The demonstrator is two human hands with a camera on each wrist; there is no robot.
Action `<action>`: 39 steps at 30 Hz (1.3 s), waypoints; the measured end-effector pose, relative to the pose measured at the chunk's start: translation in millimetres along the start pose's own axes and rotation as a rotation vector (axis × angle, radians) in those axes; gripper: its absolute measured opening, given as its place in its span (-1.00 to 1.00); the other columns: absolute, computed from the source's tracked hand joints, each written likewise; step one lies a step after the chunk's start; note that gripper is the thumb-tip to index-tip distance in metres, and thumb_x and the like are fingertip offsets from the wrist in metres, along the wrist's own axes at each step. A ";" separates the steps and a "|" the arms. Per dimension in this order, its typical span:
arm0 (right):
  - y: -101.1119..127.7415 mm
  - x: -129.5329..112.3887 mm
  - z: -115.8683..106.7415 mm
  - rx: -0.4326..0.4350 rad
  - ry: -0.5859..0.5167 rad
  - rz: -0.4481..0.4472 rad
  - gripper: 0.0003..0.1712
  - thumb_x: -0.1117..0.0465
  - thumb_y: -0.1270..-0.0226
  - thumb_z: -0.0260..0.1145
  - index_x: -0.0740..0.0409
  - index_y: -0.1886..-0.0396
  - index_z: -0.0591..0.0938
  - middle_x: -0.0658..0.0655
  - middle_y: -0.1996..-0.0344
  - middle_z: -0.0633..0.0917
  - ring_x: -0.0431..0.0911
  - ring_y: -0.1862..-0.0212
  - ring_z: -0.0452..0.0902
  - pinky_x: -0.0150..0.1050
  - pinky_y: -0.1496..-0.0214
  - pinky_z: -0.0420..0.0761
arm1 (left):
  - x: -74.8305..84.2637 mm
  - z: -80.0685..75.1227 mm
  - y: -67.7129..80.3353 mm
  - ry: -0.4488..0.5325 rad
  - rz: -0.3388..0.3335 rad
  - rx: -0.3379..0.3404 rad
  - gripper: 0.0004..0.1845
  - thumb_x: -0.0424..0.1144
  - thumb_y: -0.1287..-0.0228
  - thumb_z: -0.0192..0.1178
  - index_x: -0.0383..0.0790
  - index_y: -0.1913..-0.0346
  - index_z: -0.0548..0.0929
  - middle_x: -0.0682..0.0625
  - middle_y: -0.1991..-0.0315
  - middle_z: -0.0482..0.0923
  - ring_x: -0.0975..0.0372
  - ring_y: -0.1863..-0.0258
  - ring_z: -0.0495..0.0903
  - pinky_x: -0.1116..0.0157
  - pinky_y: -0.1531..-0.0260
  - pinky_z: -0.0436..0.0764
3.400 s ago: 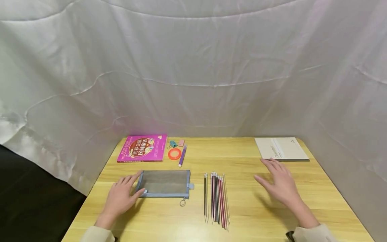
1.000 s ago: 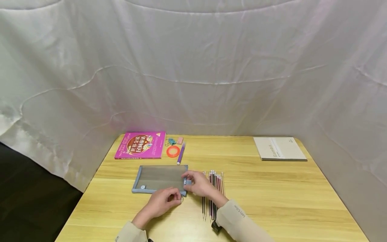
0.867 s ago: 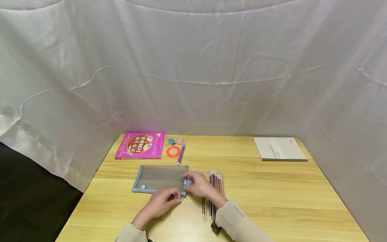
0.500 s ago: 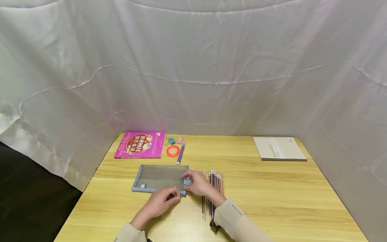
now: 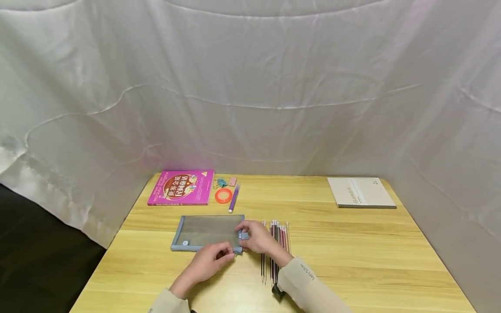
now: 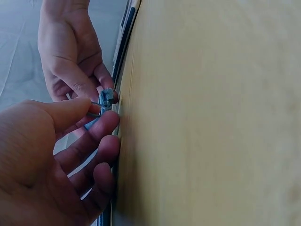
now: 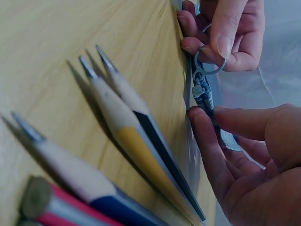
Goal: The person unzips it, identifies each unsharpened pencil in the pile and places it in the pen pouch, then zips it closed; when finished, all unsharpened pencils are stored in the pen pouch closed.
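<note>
Both hands meet at the near right corner of the grey mesh pencil pouch (image 5: 207, 231), which lies flat on the wooden table (image 5: 352, 252) a little left of centre. The left hand (image 5: 209, 261) has its thumb and forefinger curled in a pinch on the metal ring pull (image 7: 208, 60) of the zipper, the other fingers loosely bent beneath; the wrist view shows the ring caught between the fingertips (image 7: 225, 44). The right hand (image 5: 256, 237) grips the pouch's right end, thumb and fingers closed on the small blue fabric tab (image 5: 243, 235) there, holding that edge down against the table. The zipper slider (image 7: 202, 92) sits right at this end, just between the two hands. Through the mesh the pouch looks to have nothing in it, though the view is too distant to be sure. Just right of the right hand, partly under its forearm, a row of pencils (image 5: 278, 243) lies side by side, running from far to near. At the far left stands a pink book (image 5: 182, 188), and beside it a small binder clip (image 5: 222, 183), a pink eraser (image 5: 232, 181), an orange roll of tape (image 5: 223, 196) and a purple pen (image 5: 233, 201). A pale notebook (image 5: 361, 192) rests at the far right corner.
</note>
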State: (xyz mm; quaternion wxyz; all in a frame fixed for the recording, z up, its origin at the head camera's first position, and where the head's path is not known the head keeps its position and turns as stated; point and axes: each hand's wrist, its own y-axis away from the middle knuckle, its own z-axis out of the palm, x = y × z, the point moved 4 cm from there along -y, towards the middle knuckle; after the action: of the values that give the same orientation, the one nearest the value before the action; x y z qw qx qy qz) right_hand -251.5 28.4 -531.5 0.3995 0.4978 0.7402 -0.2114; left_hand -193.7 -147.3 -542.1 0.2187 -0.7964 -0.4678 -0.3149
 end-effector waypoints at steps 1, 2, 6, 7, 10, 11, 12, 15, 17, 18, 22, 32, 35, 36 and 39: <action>-0.1 0.4 0.2 0.000 0.005 0.003 -0.53 0.45 -0.14 0.53 0.13 -0.07 0.71 0.06 0.18 0.66 -0.12 0.22 0.53 -0.35 0.31 0.66 | -0.3 0.0 0.3 -0.001 -0.005 -0.004 -0.91 -0.11 -0.50 0.25 0.07 0.25 0.65 0.19 0.44 0.60 0.47 0.51 0.38 0.45 0.48 0.42; 0.0 0.7 0.1 0.000 0.005 0.005 -0.53 0.44 -0.14 0.53 0.12 -0.07 0.71 0.06 0.17 0.66 -0.12 0.22 0.53 -0.34 0.31 0.65 | -0.5 0.0 0.5 -0.002 -0.012 -0.008 -0.91 -0.11 -0.50 0.25 0.08 0.25 0.65 0.20 0.45 0.59 0.47 0.52 0.38 0.45 0.47 0.41; -0.4 3.1 -0.2 0.005 0.009 0.014 -0.52 0.45 -0.12 0.54 0.11 -0.06 0.72 0.07 0.15 0.67 -0.10 0.19 0.54 -0.31 0.26 0.67 | -0.5 -0.9 1.3 -0.002 -0.021 -0.019 -0.89 -0.09 -0.52 0.22 0.09 0.24 0.64 0.24 0.49 0.53 0.48 0.54 0.37 0.45 0.48 0.41; -0.4 3.8 -0.4 0.007 0.014 0.016 -0.52 0.46 -0.11 0.54 0.11 -0.06 0.72 0.07 0.15 0.67 -0.10 0.18 0.54 -0.30 0.25 0.68 | -0.4 -1.1 1.5 -0.001 -0.020 -0.018 -0.88 -0.08 -0.53 0.21 0.09 0.25 0.64 0.25 0.50 0.51 0.48 0.55 0.36 0.45 0.48 0.41; 0.0 5.4 -0.6 0.013 0.030 0.023 -0.53 0.44 -0.11 0.54 0.11 -0.05 0.72 0.05 0.18 0.68 -0.11 0.18 0.55 -0.25 0.20 0.67 | -0.8 -1.7 2.7 0.006 -0.024 -0.017 -0.87 -0.08 -0.54 0.19 0.07 0.25 0.61 0.26 0.52 0.45 0.47 0.54 0.35 0.44 0.49 0.40; 0.1 5.8 -0.4 0.016 0.038 0.026 -0.53 0.42 -0.11 0.55 0.10 -0.05 0.72 0.03 0.19 0.68 -0.11 0.18 0.55 -0.24 0.18 0.66 | -1.2 -1.8 3.1 0.012 -0.026 -0.014 -0.86 -0.09 -0.54 0.19 0.05 0.26 0.60 0.26 0.52 0.44 0.46 0.53 0.35 0.44 0.49 0.39; 0.3 5.8 -0.2 0.019 0.043 0.029 -0.53 0.42 -0.11 0.55 0.10 -0.05 0.72 0.03 0.19 0.68 -0.12 0.18 0.55 -0.23 0.15 0.66 | -1.3 -2.0 3.6 0.020 -0.028 -0.012 -0.86 -0.10 -0.55 0.18 0.04 0.26 0.60 0.25 0.51 0.43 0.46 0.52 0.36 0.43 0.49 0.39; 1.0 4.6 -0.1 0.029 0.034 0.041 -0.52 0.42 -0.09 0.53 0.09 -0.05 0.71 0.02 0.19 0.67 -0.12 0.19 0.54 -0.22 0.15 0.66 | -2.3 -1.8 4.7 0.048 -0.030 -0.006 -0.87 -0.12 -0.54 0.19 0.01 0.25 0.60 0.23 0.50 0.43 0.45 0.50 0.37 0.43 0.47 0.40; 1.0 3.2 0.4 0.029 0.010 0.042 -0.52 0.47 -0.09 0.50 0.11 -0.04 0.71 0.05 0.17 0.65 -0.12 0.21 0.55 -0.26 0.22 0.68 | -2.6 -1.3 4.8 0.064 -0.023 -0.006 -0.87 -0.12 -0.54 0.19 0.00 0.24 0.61 0.22 0.51 0.44 0.45 0.50 0.37 0.43 0.46 0.42; 1.1 2.4 0.8 0.028 -0.004 0.041 -0.52 0.50 -0.08 0.48 0.13 -0.03 0.71 0.07 0.16 0.65 -0.11 0.24 0.56 -0.28 0.27 0.69 | -2.6 -1.0 4.8 0.068 -0.018 -0.006 -0.87 -0.11 -0.54 0.19 0.00 0.24 0.61 0.22 0.51 0.45 0.46 0.51 0.38 0.43 0.47 0.42; 1.5 1.0 2.7 0.011 -0.047 0.044 -0.52 0.58 -0.06 0.43 0.17 0.00 0.70 0.10 0.18 0.63 -0.10 0.31 0.56 -0.36 0.47 0.68 | -2.8 0.0 4.9 0.076 -0.011 -0.007 -0.88 -0.12 -0.54 0.20 0.01 0.24 0.62 0.16 0.50 0.53 0.47 0.53 0.40 0.44 0.47 0.47; -0.3 2.1 2.5 -0.002 -0.033 0.020 -0.43 0.65 0.08 0.40 0.14 0.03 0.72 0.09 0.18 0.64 -0.07 0.22 0.52 -0.33 0.42 0.66 | -1.1 -1.8 9.1 0.139 -0.030 -0.010 -0.85 -0.18 -0.55 0.17 -0.08 0.25 0.62 -0.01 0.49 0.58 0.45 0.54 0.41 0.43 0.51 0.46; -0.3 2.9 2.1 -0.008 -0.026 0.023 -0.40 0.66 0.10 0.40 0.12 0.03 0.73 0.08 0.17 0.64 -0.06 0.19 0.51 -0.33 0.40 0.66 | -1.3 -1.9 9.8 0.153 -0.041 -0.006 -0.85 -0.19 -0.56 0.17 -0.09 0.25 0.62 0.00 0.47 0.58 0.44 0.53 0.42 0.43 0.51 0.47; -0.4 3.1 1.8 -0.008 -0.028 0.022 -0.40 0.66 0.11 0.40 0.12 0.03 0.73 0.08 0.17 0.64 -0.06 0.19 0.52 -0.33 0.39 0.67 | -1.4 -2.0 10.1 0.154 -0.045 -0.004 -0.85 -0.18 -0.56 0.17 -0.09 0.25 0.62 0.01 0.46 0.59 0.44 0.53 0.42 0.42 0.51 0.48; -0.2 3.4 0.5 -0.006 -0.017 0.021 -0.41 0.65 0.11 0.41 0.10 0.04 0.73 0.08 0.17 0.64 -0.06 0.20 0.51 -0.33 0.38 0.66 | -2.8 -2.0 11.3 0.159 -0.056 -0.001 -0.84 -0.18 -0.57 0.16 -0.10 0.25 0.62 0.02 0.45 0.59 0.42 0.52 0.43 0.42 0.51 0.48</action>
State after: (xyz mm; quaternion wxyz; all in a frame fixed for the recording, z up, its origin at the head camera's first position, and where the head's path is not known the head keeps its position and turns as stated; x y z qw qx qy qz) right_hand -252.1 29.9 -534.6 0.4094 0.5024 0.7323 -0.2092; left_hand -185.3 -155.6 -543.3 0.2457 -0.7556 -0.4709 -0.3833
